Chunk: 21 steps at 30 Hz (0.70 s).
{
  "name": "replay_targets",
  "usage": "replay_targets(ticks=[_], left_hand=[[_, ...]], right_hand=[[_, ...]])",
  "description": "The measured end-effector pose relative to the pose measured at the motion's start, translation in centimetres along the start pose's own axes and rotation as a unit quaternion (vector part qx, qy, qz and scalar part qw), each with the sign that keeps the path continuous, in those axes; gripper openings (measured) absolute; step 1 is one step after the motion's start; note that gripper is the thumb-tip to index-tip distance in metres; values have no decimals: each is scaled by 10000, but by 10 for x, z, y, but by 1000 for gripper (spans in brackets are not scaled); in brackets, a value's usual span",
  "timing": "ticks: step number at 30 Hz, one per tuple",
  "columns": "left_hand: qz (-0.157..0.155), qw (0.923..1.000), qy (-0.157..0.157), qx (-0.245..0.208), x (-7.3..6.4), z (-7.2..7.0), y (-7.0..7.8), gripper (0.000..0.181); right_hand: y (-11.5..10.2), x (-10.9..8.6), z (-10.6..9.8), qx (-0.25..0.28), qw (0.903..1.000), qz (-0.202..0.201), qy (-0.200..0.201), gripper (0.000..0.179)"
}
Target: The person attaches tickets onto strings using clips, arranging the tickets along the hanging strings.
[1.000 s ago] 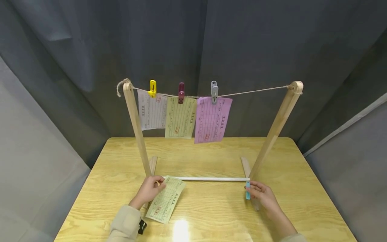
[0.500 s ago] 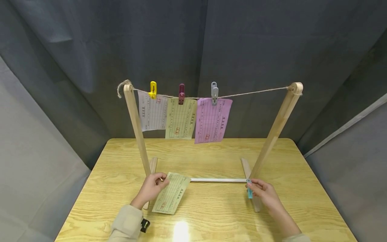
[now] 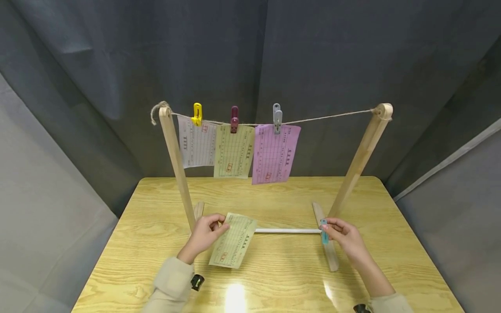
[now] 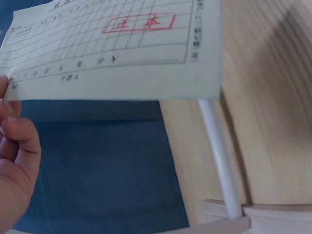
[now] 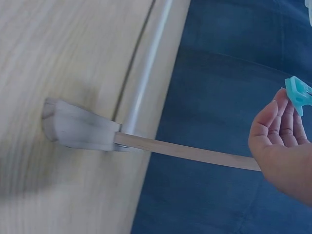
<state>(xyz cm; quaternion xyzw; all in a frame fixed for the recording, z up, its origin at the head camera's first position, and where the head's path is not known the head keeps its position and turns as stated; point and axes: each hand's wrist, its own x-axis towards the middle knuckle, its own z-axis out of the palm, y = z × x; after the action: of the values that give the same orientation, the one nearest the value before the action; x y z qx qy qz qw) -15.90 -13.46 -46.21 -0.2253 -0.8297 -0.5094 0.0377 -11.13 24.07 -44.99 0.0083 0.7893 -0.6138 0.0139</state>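
My left hand [image 3: 206,234] pinches the upper left edge of a pale green printed slip [image 3: 235,241], which hangs tilted above the table. Its red stamp shows close up in the left wrist view. At the right, my right hand [image 3: 346,239] pinches a light blue clothespin [image 3: 324,231] between thumb and fingers; in the right wrist view the clothespin [image 5: 298,95] stands at the fingertips. Behind both hands a string [image 3: 326,118] carries a white slip [image 3: 197,145] under a yellow clip [image 3: 197,114], a green slip [image 3: 233,152] under a maroon clip [image 3: 234,119], and a pink slip [image 3: 275,156] under a grey clip [image 3: 277,119].
The string runs between a left wooden post [image 3: 177,167] and a right wooden post [image 3: 360,161]. A white rod [image 3: 287,231] joins their feet low over the wooden table [image 3: 274,278]. Dark curtains [image 3: 332,52] hang behind.
My left hand has moved right and away from me, lifting the green slip along. The right hand has risen slightly with the blue clothespin. The hanging slips stay in place.
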Motion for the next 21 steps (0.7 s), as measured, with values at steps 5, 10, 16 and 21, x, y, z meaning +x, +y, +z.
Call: replay_targets(ticks=[5, 10, 16, 21], left_hand=[[103, 9999, 6, -45, 3, -2, 38, 7], [299, 9994, 107, -141, 5, -1, 57, 4], [441, 9982, 232, -337, 9, 3, 66, 4], [501, 9964, 320, -608, 13, 9, 73, 5]], right_hand=[[-11, 2, -3, 17, 9997, -230, 37, 39], [-22, 3, -6, 13, 9985, -548, -14, 37], [-36, 7, -9, 104, 9960, -885, -17, 31], [-48, 11, -12, 366, 9919, -1214, -22, 22]])
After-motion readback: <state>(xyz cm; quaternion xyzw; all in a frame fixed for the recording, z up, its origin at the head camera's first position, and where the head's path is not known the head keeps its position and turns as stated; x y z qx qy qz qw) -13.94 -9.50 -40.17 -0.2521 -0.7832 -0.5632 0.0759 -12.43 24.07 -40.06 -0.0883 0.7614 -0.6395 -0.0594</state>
